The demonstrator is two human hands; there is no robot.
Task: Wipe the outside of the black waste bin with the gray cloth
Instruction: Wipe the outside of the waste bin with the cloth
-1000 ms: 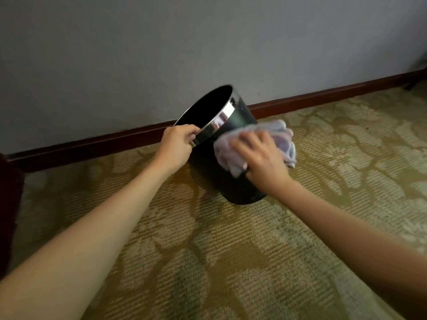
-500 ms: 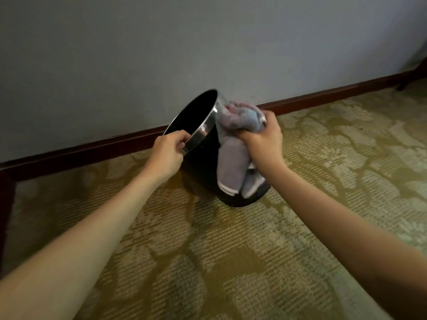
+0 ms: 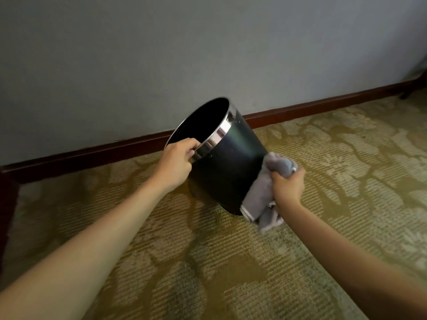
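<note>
Fingers of the left hand (image 3: 176, 161) curl over the shiny rim of the black bin (image 3: 227, 162), holding it tilted on the carpet (image 3: 208, 262) near the wall (image 3: 208, 54). Right hand (image 3: 287, 187) fingers clench the gray cloth (image 3: 261, 195), pressed against the bin's lower side.

One black waste bin (image 3: 231, 167), one gray cloth (image 3: 261, 195), two hands: left hand (image 3: 175, 162), right hand (image 3: 287, 188).
</note>
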